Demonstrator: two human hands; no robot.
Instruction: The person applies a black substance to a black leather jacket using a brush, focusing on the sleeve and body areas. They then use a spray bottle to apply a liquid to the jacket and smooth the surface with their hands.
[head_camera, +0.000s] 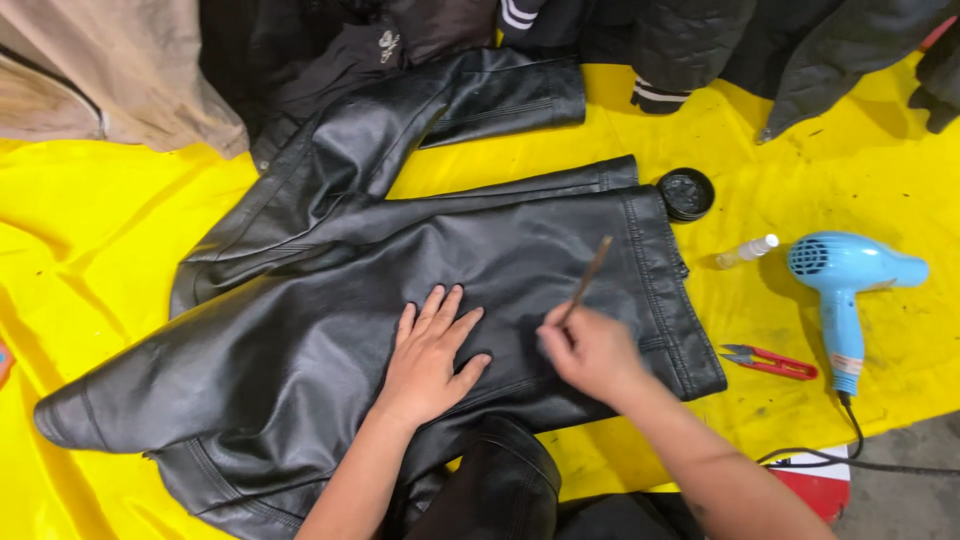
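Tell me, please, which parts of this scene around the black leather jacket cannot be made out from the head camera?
- Tip of the thin tool in the right hand: hidden by its fingers, head view.
- Jacket surface under the flat left hand: covered by the palm.
- Hair dryer cord end: cut off by the right edge.
- Contents of the round black tin: too small.

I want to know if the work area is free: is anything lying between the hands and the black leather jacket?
Nothing visible. The left hand lies flat on the jacket; the right hand holds a thin stick over it.
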